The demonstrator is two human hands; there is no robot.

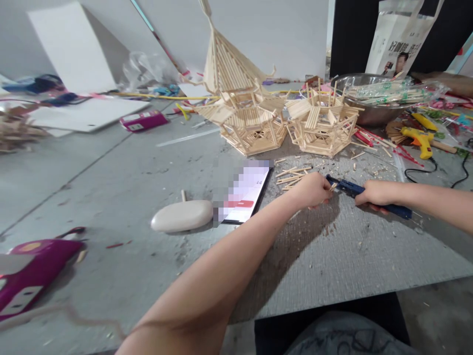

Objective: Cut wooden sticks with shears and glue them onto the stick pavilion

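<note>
My left hand [313, 190] is closed in a pinch on a short wooden stick [333, 186], held at the jaws of a blue cutter [349, 188]. My right hand [374, 193] is wrapped round the blue cutter's handles [401, 211], resting on the grey mat [332, 256]. Just beyond my left hand lies a small pile of cut sticks [292, 176]. Two wooden stick pavilion models stand further back: a tall roofed one [242, 111] and a lower open one [320, 123].
A phone [244, 195] and a white oval object [183, 215] lie left of my hands. A metal bowl [364, 116] holds bagged sticks at the back right, beside a yellow glue gun [419, 138] with a black cord. Purple boxes [31, 268] sit at near left.
</note>
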